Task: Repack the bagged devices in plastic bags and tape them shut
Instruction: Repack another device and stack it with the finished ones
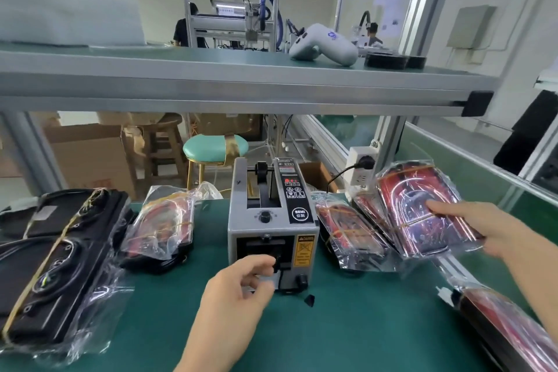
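Two hands in the head view, over a green tabletop (347,335). Left hand (238,290): at the front mouth of a grey tape dispenser (271,226), fingers curled, thumb and forefinger pinching a strip of tape (269,280) at the outlet. Right hand (471,228): gripping a bagged red device (422,208), thumb on top, fingers underneath, bag lifted and tilted above the tabletop's right edge, rubber band across the device. Just left of it, lying flat on the tabletop: second bagged red device (350,232) in clear plastic, beside the dispenser's right flank. Left of the dispenser: third bagged red device (163,220), banded, on top of a black part. Far left: large black housing (60,263) in a loose clear bag, bound with a yellowish band, resting on the tabletop. Lower right corner: another bagged red device (507,332), partly cut off by the frame. Dispenser centred, control panel with knob and red digits on top, black dial at lower front; small black scrap (310,300) just before it on the tabletop. Power strip (360,169) with black plug on the frame post behind. Upper shelf (241,78): white handheld unit (324,44), black rolls (392,60), white foam stack (66,15). Background: mint stool (214,145), cardboard boxes (90,154), seated persons at further stations.
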`<state>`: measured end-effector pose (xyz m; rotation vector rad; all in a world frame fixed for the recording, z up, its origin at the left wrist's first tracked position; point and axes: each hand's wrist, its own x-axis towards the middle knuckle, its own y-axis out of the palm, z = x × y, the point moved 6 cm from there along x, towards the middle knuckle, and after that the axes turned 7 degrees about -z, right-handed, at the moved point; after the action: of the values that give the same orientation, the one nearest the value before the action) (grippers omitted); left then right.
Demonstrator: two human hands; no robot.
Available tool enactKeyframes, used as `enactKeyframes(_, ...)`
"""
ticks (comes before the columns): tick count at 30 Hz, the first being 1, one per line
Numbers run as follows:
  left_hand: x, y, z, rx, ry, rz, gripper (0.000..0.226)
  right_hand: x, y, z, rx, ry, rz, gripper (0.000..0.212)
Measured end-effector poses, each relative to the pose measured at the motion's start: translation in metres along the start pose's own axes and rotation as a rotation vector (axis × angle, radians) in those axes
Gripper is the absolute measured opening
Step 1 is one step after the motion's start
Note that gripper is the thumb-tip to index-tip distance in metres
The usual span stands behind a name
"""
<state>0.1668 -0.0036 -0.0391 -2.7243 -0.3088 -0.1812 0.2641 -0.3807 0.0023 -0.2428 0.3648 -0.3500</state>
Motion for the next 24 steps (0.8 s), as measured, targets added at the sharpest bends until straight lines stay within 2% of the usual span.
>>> enactKeyframes(3, -0.006, -0.006, -0.007, -0.261, -0.014, -0.001, 0.02, -0.063, -0.002, -0.008, 0.102, -0.073, 0.125, 0.056)
enactKeyframes(4, -0.008, -0.004, -0.012, -0.374, -0.035, 0.04, 0.026, -0.086, 0.004, -0.015, 0.149, -0.088, 0.208, 0.06)
enactKeyframes(6, -0.015, 0.004, -0.024, -0.537, -0.067, 0.182, 0.064, -0.127, 0.029, -0.026, 0.214, -0.142, 0.351, 0.065)
enactKeyframes(8, -0.022, 0.01, -0.036, -0.624, -0.083, 0.323, 0.1, -0.157, 0.062, -0.041, 0.17, -0.266, 0.422, 0.072)
enactKeyframes(9, -0.027, 0.011, -0.041, -0.644, -0.074, 0.391, 0.107, -0.17, 0.083, -0.048, 0.15, -0.321, 0.473, 0.07)
enactKeyframes(11, -0.037, 0.001, -0.048, -0.684, -0.031, 0.423, 0.096, -0.192, 0.122, -0.061, 0.153, -0.351, 0.591, 0.06)
enactKeyframes(13, -0.045, -0.019, -0.039, -0.754, -0.061, 0.288, 0.085, -0.204, 0.15, -0.074, 0.141, -0.358, 0.636, 0.056)
enactKeyframes(15, -0.056, -0.037, -0.025, -0.788, -0.097, 0.114, 0.085, -0.21, 0.17, -0.081, 0.121, -0.375, 0.606, 0.053)
enactKeyframes(18, -0.074, -0.052, -0.014, -0.588, -0.03, -0.197, 0.085, -0.217, 0.183, -0.076, 0.001, -0.519, 0.337, 0.06)
enactKeyframes(20, -0.085, -0.059, -0.011, -0.441, 0.075, -0.403, 0.088, -0.234, 0.189, -0.061, 0.005, -0.647, 0.263, 0.064)
enactKeyframes(22, -0.097, -0.06, -0.008, -0.344, 0.13, -0.586, 0.09, -0.249, 0.199, -0.051, 0.066, -0.713, 0.364, 0.062)
enactKeyframes(24, -0.106, -0.055, -0.011, -0.271, 0.132, -0.678, 0.09, -0.262, 0.212, -0.048, 0.132, -0.675, 0.601, 0.067)
